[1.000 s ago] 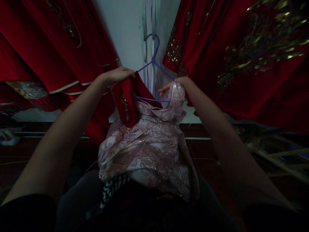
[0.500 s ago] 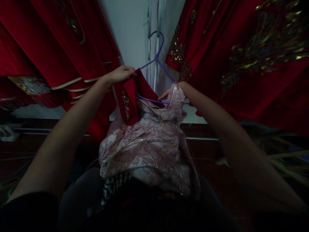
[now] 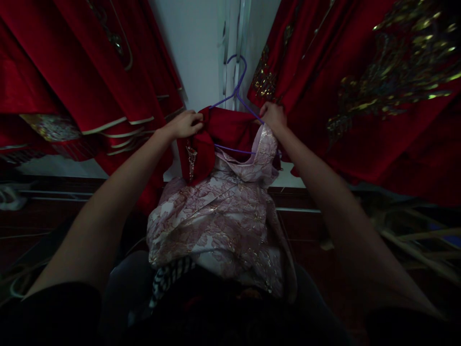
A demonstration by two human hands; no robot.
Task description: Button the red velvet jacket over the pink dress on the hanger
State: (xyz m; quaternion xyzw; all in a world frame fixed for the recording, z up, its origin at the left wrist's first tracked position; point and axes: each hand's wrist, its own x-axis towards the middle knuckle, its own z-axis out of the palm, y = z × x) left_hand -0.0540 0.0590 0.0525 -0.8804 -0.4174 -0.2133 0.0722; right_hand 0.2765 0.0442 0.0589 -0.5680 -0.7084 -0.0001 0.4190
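A pink brocade dress (image 3: 219, 216) with metallic threads lies across my lap, its strap on the right over a purple hanger (image 3: 236, 89). A red garment (image 3: 232, 127) with a beaded ornament is draped around the hanger, its left part folded over the dress front. My left hand (image 3: 187, 123) is closed on the red garment at the hanger's left shoulder. At the right shoulder, my right hand (image 3: 274, 116) grips the red garment's edge, close above the dress strap. Its fingertips are partly hidden.
Red garments (image 3: 118, 72) with pale trim hang at the left. More red garments (image 3: 363, 125) with gold sequin work hang at the right. Behind the hanger stand a pale wall (image 3: 187, 48) and metal uprights. Pale, blurred slats (image 3: 425, 235) lie low at the right.
My right hand has come out from inside the neckline and moved up to the hanger's right shoulder. The red garment now spreads across behind the hanger. My left hand has shifted slightly down.
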